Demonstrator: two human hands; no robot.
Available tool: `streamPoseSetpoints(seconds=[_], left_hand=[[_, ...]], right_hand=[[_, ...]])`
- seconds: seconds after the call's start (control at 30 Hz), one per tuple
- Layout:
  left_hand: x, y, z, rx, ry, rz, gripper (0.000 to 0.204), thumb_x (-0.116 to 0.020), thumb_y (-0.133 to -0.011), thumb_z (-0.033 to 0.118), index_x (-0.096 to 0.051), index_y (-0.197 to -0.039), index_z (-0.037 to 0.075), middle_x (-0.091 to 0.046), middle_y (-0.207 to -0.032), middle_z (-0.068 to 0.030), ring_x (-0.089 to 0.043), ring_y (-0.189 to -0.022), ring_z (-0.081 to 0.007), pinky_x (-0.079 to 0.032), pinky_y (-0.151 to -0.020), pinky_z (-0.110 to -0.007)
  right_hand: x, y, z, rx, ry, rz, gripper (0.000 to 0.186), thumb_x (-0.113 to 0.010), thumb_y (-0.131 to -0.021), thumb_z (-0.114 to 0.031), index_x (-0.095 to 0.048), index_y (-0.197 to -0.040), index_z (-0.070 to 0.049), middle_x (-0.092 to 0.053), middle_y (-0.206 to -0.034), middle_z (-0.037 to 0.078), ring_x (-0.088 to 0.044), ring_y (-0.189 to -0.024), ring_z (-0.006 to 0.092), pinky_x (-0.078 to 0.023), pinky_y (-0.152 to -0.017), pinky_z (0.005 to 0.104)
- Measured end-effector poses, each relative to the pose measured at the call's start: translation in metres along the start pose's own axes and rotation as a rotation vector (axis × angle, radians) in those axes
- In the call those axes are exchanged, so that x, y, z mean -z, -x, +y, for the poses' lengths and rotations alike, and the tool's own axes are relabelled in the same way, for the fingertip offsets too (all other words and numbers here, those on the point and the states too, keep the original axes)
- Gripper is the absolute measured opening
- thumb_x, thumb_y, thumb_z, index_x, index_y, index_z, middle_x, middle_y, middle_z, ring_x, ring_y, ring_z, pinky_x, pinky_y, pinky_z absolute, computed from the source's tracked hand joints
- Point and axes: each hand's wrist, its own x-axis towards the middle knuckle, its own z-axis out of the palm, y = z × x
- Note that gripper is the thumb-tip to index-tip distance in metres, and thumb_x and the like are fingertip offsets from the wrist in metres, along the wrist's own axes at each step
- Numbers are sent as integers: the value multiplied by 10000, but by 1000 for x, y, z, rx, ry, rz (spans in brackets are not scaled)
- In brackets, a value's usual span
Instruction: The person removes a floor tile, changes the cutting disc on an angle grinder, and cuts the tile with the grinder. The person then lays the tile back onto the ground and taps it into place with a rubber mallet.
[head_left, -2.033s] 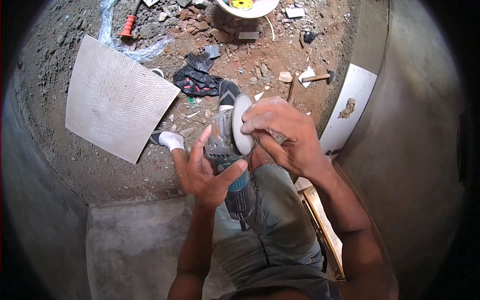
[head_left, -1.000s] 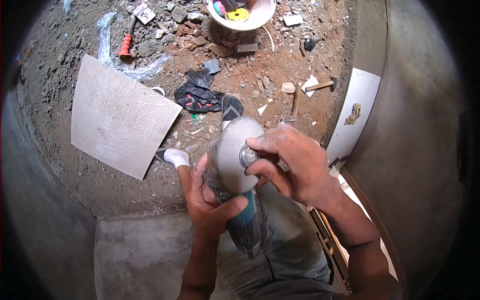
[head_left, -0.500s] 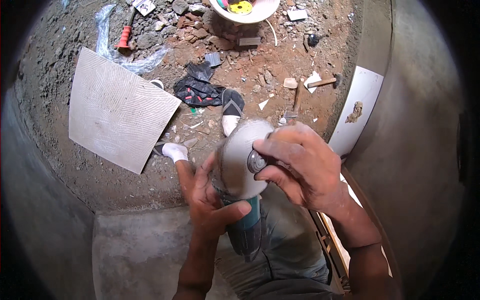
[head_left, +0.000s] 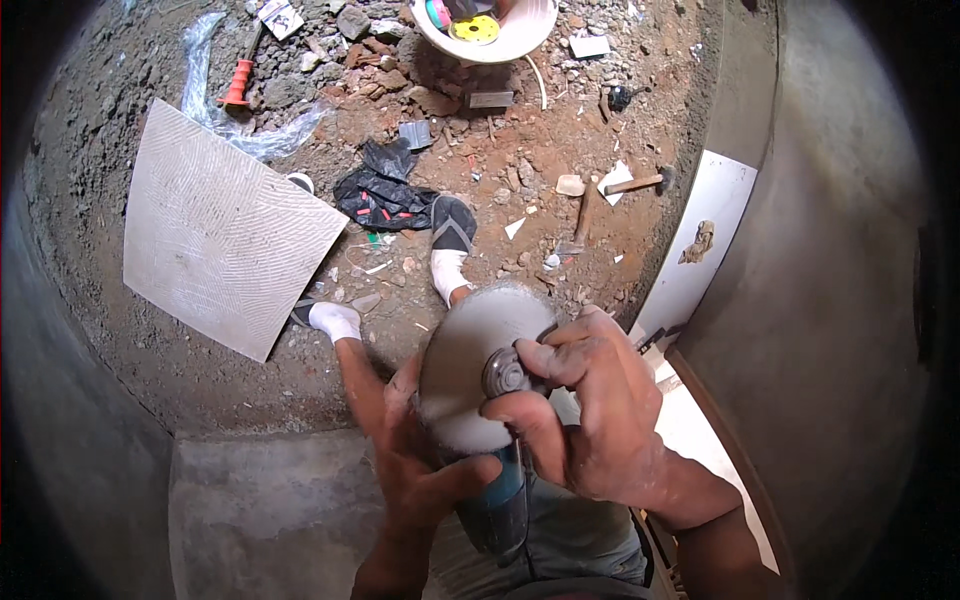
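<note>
Metal nut between the right fingers

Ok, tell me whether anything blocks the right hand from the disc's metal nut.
Nothing visible does: the right hand has thumb and finger at the metal nut. The left hand holds the grinder, clear of the nut.

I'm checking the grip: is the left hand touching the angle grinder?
Touching. The head view shows the left hand around the angle grinder, thumb across its teal casing.
</note>
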Motion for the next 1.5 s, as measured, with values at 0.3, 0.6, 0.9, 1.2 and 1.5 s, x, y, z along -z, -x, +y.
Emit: streamPoseSetpoints(seconds=[0.3, 0.6, 0.9, 1.2, 1.5], left_hand=[[-14, -12, 7, 67, 39, -25, 1134, -903, -596, 344, -262, -1455, -27, -560, -1248, -179, -667, -1037, -263, -598, -841, -392], [-8, -23, -1, -29, 127, -149, 962, -804, -725, 88, -280, -1516, -72, -503, -1415, -182, -528, -1296, -254, -407, -1111, -392], [-4, -21, -2, -17, 151, -153, 977, -827, -694, 43, -291, -1501, -78, -482, -1443, -187, -508, -1328, -270, -405, -1117, -403], [1, -15, 5, -43, -78, -182, 1052, -917, -645, 251, -354, -1470, -79, -365, -1507, -220, -455, -1370, -282, -382, -1134, -432], [-4, -15, 7, -65, -66, -110, 1051, -924, -625, 308, -397, -1445, -85, -263, -1533, -221, -455, -1354, -267, -383, -1121, -408]], right_hand=[[14, -14, 22, 189, -8, -96, 380, -807, -795, -171, -672, -1107, 0, -646, -972, 147, -644, -835, 294, -524, -713, 379], [-11, -9, 26, 50, 126, 11, 430, -774, -855, -294, -571, -1031, 41, -571, -909, 163, -572, -776, 347, -491, -711, 419], [0, 1, 12, -190, 13, -21, 455, -844, -803, -312, -575, -978, 10, -541, -799, 123, -546, -649, 249, -451, -572, 364], [32, -12, -2, -123, -55, -139, 449, -847, -792, -237, -610, -1075, 19, -597, -868, 130, -580, -711, 276, -480, -628, 373], [22, -10, 4, -1, 58, -48, 410, -853, -780, -236, -631, -1031, 0, -611, -888, 133, -596, -712, 247, -485, -605, 352]])
